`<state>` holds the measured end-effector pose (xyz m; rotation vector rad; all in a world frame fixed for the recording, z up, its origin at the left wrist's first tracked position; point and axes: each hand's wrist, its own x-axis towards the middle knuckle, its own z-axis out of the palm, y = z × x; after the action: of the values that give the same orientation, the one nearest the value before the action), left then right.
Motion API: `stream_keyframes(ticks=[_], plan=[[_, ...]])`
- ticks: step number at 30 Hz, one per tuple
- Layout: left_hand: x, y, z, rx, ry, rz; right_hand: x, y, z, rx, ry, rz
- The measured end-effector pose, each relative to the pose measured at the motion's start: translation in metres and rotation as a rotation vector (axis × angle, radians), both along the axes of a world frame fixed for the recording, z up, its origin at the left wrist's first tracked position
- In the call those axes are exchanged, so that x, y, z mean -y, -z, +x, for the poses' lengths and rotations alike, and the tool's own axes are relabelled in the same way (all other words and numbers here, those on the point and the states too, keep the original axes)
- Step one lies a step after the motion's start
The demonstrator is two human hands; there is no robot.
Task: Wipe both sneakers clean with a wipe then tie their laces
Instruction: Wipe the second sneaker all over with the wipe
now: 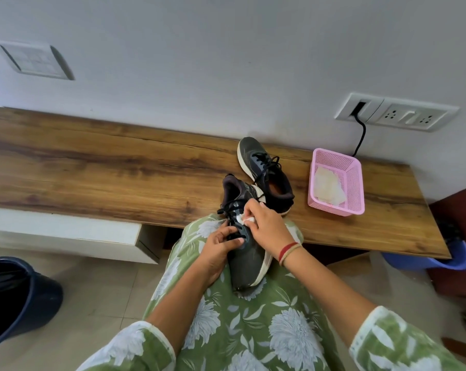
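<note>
A dark grey sneaker (246,259) with a white sole lies on my lap, toe toward me, its black laces loose. My left hand (218,249) grips its left side near the laces. A small white wipe (244,218) is pinched in my right hand (264,227) and pressed against the sneaker's upper by the laces. The second sneaker (256,156) stands on the wooden table (92,167) just beyond, toe pointing away, laces untied.
A pink plastic basket (352,183) holding more white wipes sits on the table to the right. A dark bin (15,295) stands on the floor at left, a blue bucket (440,259) under the table's right end. A black cable hangs from the wall socket (397,113).
</note>
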<state>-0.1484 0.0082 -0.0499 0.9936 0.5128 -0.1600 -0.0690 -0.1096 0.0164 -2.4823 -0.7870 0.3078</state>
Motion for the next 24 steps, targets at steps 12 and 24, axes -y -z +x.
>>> stream_keyframes(ticks=[12, 24], plan=[[0.003, -0.028, -0.002, 0.039, -0.087, -0.128, -0.001, -0.013, 0.01, 0.029, 0.125, 0.097], [0.003, -0.028, -0.001, 0.03, -0.144, -0.147, 0.028, -0.021, -0.029, -0.082, -0.055, -0.13]])
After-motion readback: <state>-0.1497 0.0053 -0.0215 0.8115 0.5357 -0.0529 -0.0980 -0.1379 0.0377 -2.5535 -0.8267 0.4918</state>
